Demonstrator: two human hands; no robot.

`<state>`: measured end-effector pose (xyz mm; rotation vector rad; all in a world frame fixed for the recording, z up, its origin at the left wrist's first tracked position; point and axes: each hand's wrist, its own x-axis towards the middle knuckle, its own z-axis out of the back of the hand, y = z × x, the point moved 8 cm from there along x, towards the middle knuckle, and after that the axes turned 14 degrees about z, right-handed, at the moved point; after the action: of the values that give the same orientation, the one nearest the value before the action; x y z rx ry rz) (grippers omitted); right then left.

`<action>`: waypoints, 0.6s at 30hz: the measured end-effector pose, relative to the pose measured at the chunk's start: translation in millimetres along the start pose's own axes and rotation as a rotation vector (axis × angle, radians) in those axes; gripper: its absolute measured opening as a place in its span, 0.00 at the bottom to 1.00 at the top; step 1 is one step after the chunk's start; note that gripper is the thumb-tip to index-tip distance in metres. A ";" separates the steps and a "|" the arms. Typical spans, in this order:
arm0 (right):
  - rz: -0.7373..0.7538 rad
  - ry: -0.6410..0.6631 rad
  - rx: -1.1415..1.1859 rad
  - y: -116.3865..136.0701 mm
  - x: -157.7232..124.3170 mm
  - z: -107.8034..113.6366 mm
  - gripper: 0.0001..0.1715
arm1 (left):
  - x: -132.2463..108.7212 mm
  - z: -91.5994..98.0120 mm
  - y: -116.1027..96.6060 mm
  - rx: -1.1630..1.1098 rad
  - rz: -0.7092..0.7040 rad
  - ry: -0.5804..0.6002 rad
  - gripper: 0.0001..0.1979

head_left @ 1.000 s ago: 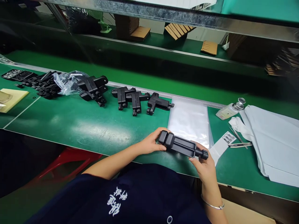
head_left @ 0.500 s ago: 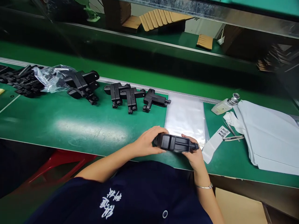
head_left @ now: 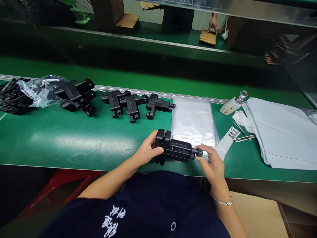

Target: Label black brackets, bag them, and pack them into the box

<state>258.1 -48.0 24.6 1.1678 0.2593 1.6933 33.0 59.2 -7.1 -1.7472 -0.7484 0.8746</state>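
Note:
A black plastic clamp holder (head_left: 179, 150) with a threaded rod along its slot is held up above the near edge of the bench. My left hand (head_left: 148, 150) wraps round its wider jaw end, thumb on the near side. At the other end, the thumb and fingers of my right hand (head_left: 211, 162) pinch the small knob (head_left: 198, 152). Just beyond lies a stack of clear plastic bags (head_left: 193, 119). Three similar black holders (head_left: 158, 105) rest left of the bags along the back rail.
Farther left are more black holders (head_left: 76, 94), a crumpled clear bag (head_left: 41, 91) and a pile of black parts (head_left: 12, 99). To the right are a pump bottle (head_left: 232, 105), a label strip (head_left: 226, 142), tweezers (head_left: 244, 138) and white sheets (head_left: 279, 135). Across the bench, another person's hand (head_left: 213, 24) touches cardboard pieces (head_left: 207, 38).
The holder has been turned so its slot and jaws show at an angle. My right hand has shifted from the holder's end to its knob. Another person's hand has appeared across the bench.

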 end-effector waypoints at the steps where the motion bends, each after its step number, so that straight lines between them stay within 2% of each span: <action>1: -0.026 0.019 -0.011 -1.4 0.2 -0.8 0.12 | -0.2 0.7 -0.7 0.016 -0.006 -0.002 0.31; 2: -0.061 0.045 -0.009 -3.3 0.0 -2.3 0.13 | -0.4 1.2 -1.2 0.035 -0.012 -0.003 0.31; 5: -0.157 0.098 0.064 -8.3 -1.4 -8.1 0.26 | -0.1 2.2 -0.4 0.055 -0.005 -0.011 0.31; 9: -0.222 0.050 0.090 -11.4 -1.5 -7.5 0.25 | 1.1 5.5 3.7 0.001 0.038 -0.067 0.30; 12: -0.247 0.085 0.082 -12.6 -0.5 -11.0 0.19 | 2.0 5.4 6.0 -0.006 0.050 -0.076 0.30; 15: -0.260 0.095 0.102 -12.8 0.4 -12.4 0.23 | 2.8 6.6 10.2 0.000 0.069 -0.089 0.31; 18: -0.265 0.066 0.120 -12.1 0.5 -10.9 0.22 | 3.1 9.1 16.7 -0.003 0.109 -0.115 0.32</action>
<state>256.9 -38.3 11.6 1.1119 0.5398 1.5001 28.5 61.1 -25.7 -1.7648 -0.7345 1.0555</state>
